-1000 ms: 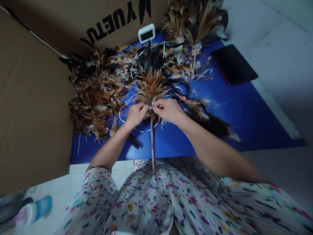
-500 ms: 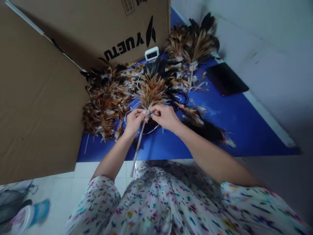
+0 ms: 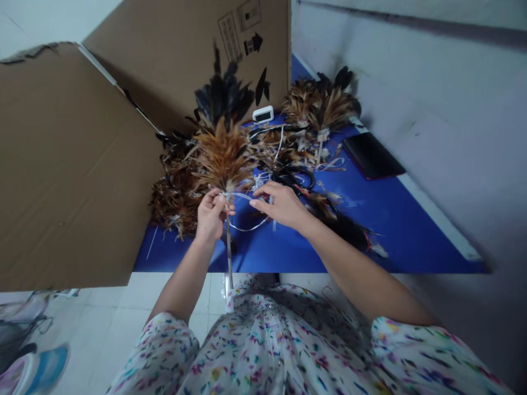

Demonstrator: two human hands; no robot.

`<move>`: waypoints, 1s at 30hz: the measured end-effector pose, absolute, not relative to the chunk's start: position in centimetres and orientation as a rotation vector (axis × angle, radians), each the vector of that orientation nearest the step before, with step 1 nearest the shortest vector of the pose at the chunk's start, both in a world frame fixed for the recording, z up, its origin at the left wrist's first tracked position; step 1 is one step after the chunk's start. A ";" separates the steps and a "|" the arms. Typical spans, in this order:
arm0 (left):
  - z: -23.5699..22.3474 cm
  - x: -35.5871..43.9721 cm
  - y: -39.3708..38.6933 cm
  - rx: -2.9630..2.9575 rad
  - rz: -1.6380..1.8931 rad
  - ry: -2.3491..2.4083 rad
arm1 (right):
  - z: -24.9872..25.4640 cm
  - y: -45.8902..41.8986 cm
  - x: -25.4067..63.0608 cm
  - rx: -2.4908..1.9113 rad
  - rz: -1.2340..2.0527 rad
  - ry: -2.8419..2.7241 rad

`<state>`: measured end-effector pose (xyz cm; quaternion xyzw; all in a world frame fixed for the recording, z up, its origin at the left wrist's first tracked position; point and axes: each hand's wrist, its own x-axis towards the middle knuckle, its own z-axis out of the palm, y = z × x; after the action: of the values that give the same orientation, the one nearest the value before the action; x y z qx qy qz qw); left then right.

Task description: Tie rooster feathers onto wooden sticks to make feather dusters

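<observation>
At the far left we saw a sheet of cardboard, and beside it a heap of brown feathers spread over the blue desk. Next came the left hand, its thumb and fingers clamped on the neck of a feather bundle. That bundle stood raised in front of the cardboard, orange-brown below and black at the tip, with a slim stick running down from the neck past the desk's near edge.

From the neck a white strip bridged across to the right hand. Its thumb and forefinger met the strip's end, though we could not tell whether they were closed on it. The step in hand looked to us like working this strip at the neck. To do it well, we judged, the left pinch needed to stay firm, so that the quills could not slide or splay. The right hand would have done best to draw the strip flat and snug, with even tension and the stick kept in line.

Farther right lay black scissors, which we would have kept the strip clear of, then a dark feather bunch and a black tablet.
</observation>
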<state>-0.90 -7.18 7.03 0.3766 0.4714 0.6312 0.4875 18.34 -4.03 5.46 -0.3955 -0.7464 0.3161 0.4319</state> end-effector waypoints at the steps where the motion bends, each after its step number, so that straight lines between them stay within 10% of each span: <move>1: 7.3 -1.1 -7.1 0.888 1.565 1.117 | 5.9 -4.3 18.7 -0.977 0.779 -1.882; 30: 13.0 -5.8 -5.4 0.893 1.754 0.985 | 6.1 4.1 21.5 -2.000 0.224 -2.494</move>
<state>-5.84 -5.39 12.99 0.3618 0.3991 0.7102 0.4533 21.50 4.14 6.10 -0.6237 -0.7779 0.0700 -0.0315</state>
